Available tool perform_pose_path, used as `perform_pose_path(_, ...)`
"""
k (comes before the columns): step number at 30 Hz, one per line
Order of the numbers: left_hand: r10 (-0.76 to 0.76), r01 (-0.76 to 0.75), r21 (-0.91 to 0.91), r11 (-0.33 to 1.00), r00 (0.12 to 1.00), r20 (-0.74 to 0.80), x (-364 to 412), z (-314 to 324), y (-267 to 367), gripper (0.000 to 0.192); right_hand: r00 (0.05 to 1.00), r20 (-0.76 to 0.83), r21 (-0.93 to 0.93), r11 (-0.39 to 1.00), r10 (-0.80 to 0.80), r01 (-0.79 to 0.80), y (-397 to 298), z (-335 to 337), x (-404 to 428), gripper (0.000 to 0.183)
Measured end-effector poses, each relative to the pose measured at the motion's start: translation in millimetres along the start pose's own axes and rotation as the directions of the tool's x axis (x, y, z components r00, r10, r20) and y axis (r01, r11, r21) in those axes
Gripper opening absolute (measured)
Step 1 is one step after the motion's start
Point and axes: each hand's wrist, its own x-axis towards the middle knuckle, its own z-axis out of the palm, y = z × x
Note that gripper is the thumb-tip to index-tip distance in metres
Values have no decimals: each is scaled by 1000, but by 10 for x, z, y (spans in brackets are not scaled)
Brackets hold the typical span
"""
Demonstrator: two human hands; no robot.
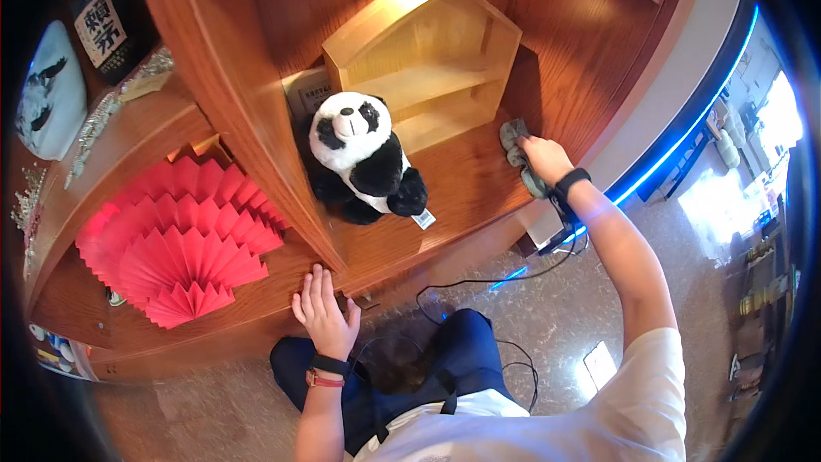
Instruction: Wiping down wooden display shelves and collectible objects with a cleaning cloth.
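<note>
My right hand [547,159] grips a grey-green cloth [516,144], which lies against the wooden shelf board [471,189] toward its right end. Flat on the shelf's front edge rests my left hand [326,312], its fingers apart and holding nothing, just below the upright divider [269,141]. Between the hands, a black-and-white plush panda [369,157] sits on the board with a white tag [423,219] at its foot. Behind the panda stands a pale wooden house-shaped display box [442,64] with an inner shelf.
Left of the divider are red folded paper fans [192,244]. Silver tinsel [96,122], a dark bottle [102,25] and a white ornament [51,93] occupy the curved upper shelf. Black cables [471,281] trail below the right side. A framed plaque [311,91] leans behind the panda.
</note>
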Motion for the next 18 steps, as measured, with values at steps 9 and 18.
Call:
perform_pose_path(9, -25, 26, -46, 999, 1000, 11, -65, -10, -12, 64, 976, -148, 211, 969, 158, -125, -256, -865, 55, 28)
perform_pose_path(18, 5, -6, -92, 996, 1000, -15, 0, 81, -2, 64, 984, -90, 79, 986, 153, -146, -378, 389, 63, 59)
